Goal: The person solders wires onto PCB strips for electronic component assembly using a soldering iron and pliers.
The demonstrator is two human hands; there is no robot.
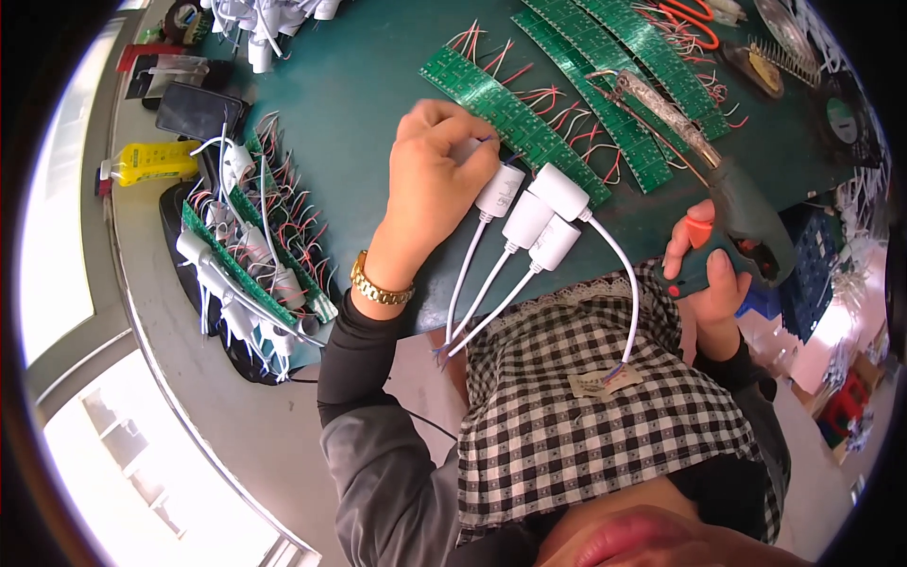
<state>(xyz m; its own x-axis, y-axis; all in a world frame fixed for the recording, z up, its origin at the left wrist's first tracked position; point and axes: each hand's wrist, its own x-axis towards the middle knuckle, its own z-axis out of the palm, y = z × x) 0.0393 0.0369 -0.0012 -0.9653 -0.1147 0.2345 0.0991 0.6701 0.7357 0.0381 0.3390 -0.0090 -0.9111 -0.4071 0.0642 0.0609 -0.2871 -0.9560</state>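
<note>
Pinching white connector [498,189] in left hand [433,180] grip; right hand [707,274] holding glue gun [732,203].

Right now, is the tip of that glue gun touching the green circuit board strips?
Cannot tell. In the head view the right hand holds the glue gun over the green circuit board strips, but its tip overlaps them, so any gap is hidden.

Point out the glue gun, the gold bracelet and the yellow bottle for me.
Glue gun [746,213]: head view, on its dark body above the trigger.
Gold bracelet [380,283]: head view, on the links at the left wrist.
Yellow bottle [156,161]: head view, on its body, at the bench's left edge.
</note>
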